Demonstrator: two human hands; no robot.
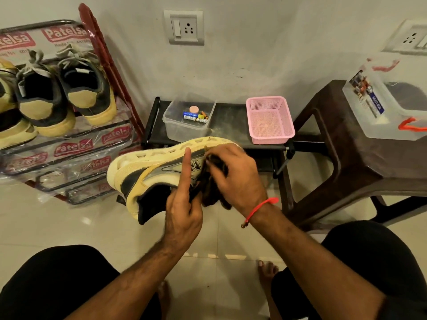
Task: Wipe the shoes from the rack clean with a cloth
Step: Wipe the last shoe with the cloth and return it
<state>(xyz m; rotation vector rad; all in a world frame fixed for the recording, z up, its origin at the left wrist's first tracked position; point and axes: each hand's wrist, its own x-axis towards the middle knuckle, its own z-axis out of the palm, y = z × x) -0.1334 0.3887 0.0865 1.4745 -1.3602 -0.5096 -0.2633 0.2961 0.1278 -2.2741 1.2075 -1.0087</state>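
Grip: the left hand [182, 213] holds the shoe [161, 172] at its collar, lower fingers curled round the opening, forefinger laid straight up the side panel toward the sole. The right hand [235, 174] is closed on a dark cloth [212, 188], bunched under the fingers and pressed to the shoe's side just beside that forefinger. A red thread band [258, 209] sits on the right wrist.

Position: the shoe is held in the air between the knees and above the tiled floor [69, 225], tipped so the pale sole faces up and away. Its long axis runs from the heel at lower left to the toe at upper right. The toe end lies beyond and under the right hand, so that hand is nearer the part not yet covered; the heel lies to the left of both hands. In my judgement the next stroke runs along this axis, with the left hand steadying.

Farther off: a low black shelf [231, 112] carries a clear tub [171, 125] of small items and a pink basket [270, 121]. To the left, the rack [111, 72], wrapped in printed plastic, holds further shoes [67, 95], heels outward, awaiting attention. To the right, a brown stool [346, 146] bears a clear lidded box [381, 107]. Two wall sockets are on the wall behind.
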